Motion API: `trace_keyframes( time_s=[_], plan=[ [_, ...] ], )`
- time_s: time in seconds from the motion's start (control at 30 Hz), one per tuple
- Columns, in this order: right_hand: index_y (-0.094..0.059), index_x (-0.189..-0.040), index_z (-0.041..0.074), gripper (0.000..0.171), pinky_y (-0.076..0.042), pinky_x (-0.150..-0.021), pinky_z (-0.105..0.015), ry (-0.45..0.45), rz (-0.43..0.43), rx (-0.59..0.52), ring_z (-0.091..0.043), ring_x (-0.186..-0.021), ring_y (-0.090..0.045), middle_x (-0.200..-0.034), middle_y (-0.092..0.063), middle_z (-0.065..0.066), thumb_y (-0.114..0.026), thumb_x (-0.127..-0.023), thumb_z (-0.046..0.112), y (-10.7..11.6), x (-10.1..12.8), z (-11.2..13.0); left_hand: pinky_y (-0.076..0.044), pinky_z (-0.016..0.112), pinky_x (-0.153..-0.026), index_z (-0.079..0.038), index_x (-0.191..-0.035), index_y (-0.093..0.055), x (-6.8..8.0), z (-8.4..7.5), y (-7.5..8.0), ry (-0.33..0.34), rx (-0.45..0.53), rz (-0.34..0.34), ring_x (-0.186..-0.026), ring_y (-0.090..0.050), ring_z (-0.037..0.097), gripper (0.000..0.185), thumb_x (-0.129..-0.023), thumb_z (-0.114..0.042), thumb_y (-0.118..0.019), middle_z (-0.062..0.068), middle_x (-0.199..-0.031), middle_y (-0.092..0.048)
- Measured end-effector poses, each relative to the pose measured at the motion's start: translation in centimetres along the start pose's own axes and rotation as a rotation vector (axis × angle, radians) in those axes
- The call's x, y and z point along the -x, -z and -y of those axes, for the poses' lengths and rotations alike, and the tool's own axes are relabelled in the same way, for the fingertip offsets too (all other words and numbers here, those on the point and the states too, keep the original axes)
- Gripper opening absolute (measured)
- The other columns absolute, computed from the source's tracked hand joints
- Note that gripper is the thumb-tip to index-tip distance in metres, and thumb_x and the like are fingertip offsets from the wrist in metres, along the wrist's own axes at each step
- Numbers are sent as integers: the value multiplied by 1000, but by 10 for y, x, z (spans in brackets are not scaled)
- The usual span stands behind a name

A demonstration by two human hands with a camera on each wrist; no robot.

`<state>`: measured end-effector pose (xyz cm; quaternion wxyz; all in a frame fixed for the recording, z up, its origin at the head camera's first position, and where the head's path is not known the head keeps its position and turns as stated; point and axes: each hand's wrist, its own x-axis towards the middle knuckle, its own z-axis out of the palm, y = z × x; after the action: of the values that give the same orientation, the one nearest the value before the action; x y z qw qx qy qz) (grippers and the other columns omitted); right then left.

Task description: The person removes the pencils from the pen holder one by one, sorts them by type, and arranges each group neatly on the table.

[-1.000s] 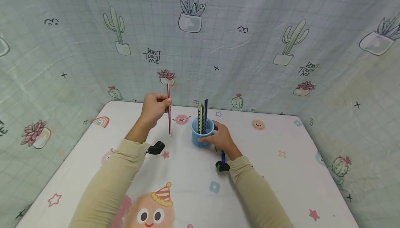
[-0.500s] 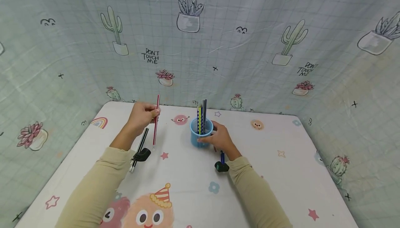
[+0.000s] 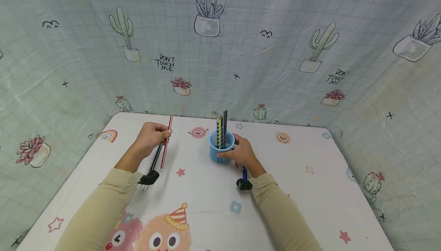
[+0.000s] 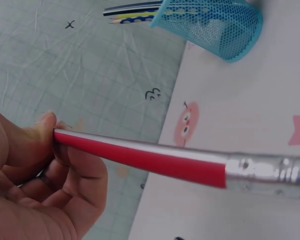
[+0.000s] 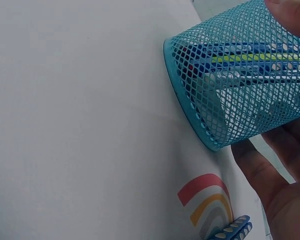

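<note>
In the head view my left hand [image 3: 151, 138] pinches a red pencil [image 3: 165, 147] between thumb and fingers, its silver eraser end pointing down. The left wrist view shows that red-and-silver pencil [image 4: 150, 157] close up, its metal ferrule toward the camera. My right hand [image 3: 242, 151] grips a light blue mesh pencil cup [image 3: 217, 156], thumb on the near side. Several pencils [image 3: 221, 130], dark, yellow-green and dotted blue, stand in the cup. The mesh wall [image 5: 270, 110] shows their lower ends in the right wrist view.
Black pencils [image 3: 156, 157] lie on the table by my left wrist, partly covered by the black wrist camera [image 3: 149, 177]. Dotted blue pencils [image 5: 232, 231] lie near my right wrist. A patterned cloth [image 3: 237, 52] rises behind the white printed tabletop [image 3: 275, 212].
My left hand has moved left, down and nearer with the red pencil, away from the cup. The black pencils have come into view beneath it. My right hand stays on the cup.
</note>
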<state>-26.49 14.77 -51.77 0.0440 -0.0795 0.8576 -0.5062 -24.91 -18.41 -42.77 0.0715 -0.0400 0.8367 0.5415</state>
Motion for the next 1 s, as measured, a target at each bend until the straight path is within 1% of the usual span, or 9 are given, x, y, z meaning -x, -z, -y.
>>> trace_keyframes(
  time_s=[0.13, 0.17, 0.3, 0.37, 0.47, 0.5, 0.7, 0.83, 1.0],
  plan=[
    [-56, -149, 17, 94, -57, -63, -35, 2, 8, -7, -25, -120, -60, -141, -66, -3, -100, -68, 33, 0, 1, 0, -57, 21, -73, 14, -129, -62, 1, 9, 1, 2, 7, 0, -86, -61, 10, 35, -106, -12, -59, 18, -116, -68],
    [-56, -149, 17, 94, -56, -63, -34, 6, 8, -4, -25, -121, -60, -141, -67, -3, -100, -68, 33, 0, 1, 0, -58, 21, -72, 14, -128, -62, 1, 11, 2, 2, 8, 0, -84, -60, 9, 34, -106, -11, -59, 18, -114, -69],
    [-56, -149, 16, 95, -58, -81, -34, 15, 5, 3, -24, -126, -60, -142, -67, -3, -100, -67, 34, 0, 0, -1, -59, 20, -72, 14, -127, -62, 1, 21, 3, 22, 15, 1, -83, -62, 9, 33, -106, -11, -60, 14, -111, -71],
    [-55, -150, 16, 96, -56, -85, -32, 12, 6, 8, -23, -126, -60, -142, -66, -3, -100, -67, 35, 1, 0, -1, -59, 20, -73, 13, -127, -62, 1, 25, 4, 35, 18, 3, -84, -64, 9, 32, -106, -11, -60, 11, -109, -71],
    [-55, -150, 16, 96, -57, -75, -33, 5, 12, 0, -24, -123, -59, -143, -66, -4, -100, -68, 35, 1, 0, -1, -60, 21, -73, 13, -126, -63, 1, 32, 7, 51, 14, 9, -85, -65, 11, 33, -105, -13, -61, 12, -109, -72],
    [-55, -150, 16, 95, -56, -75, -31, 6, 11, 0, -24, -123, -59, -143, -66, -3, -100, -68, 35, 1, 0, -1, -60, 21, -73, 12, -126, -63, 1, 34, 7, 60, 12, 10, -86, -65, 11, 33, -105, -13, -61, 15, -112, -73],
    [-55, -150, 17, 95, -55, -84, -33, 4, 6, 6, -23, -125, -59, -143, -66, -3, -100, -68, 35, 2, 1, -2, -60, 21, -74, 8, -130, -64, -2, 43, 11, 122, 9, 21, -92, -67, 15, 35, -104, -17, -63, 24, -128, -70],
    [-53, -151, 16, 96, -57, -81, -35, -3, 11, 5, -25, -125, -59, -144, -65, -5, -99, -69, 35, 1, 1, -2, -60, 22, -75, 8, -132, -63, -2, 50, 13, 143, 19, 33, -94, -67, 17, 39, -103, -18, -65, 21, -127, -71],
    [-53, -151, 16, 96, -57, -85, -35, -2, 14, -5, -25, -132, -58, -145, -65, -5, -99, -69, 34, 1, 2, -2, -60, 22, -74, 8, -134, -63, -2, 57, 15, 154, 16, 34, -91, -67, 14, 42, -102, -19, -67, 14, -117, -74]
  ],
)
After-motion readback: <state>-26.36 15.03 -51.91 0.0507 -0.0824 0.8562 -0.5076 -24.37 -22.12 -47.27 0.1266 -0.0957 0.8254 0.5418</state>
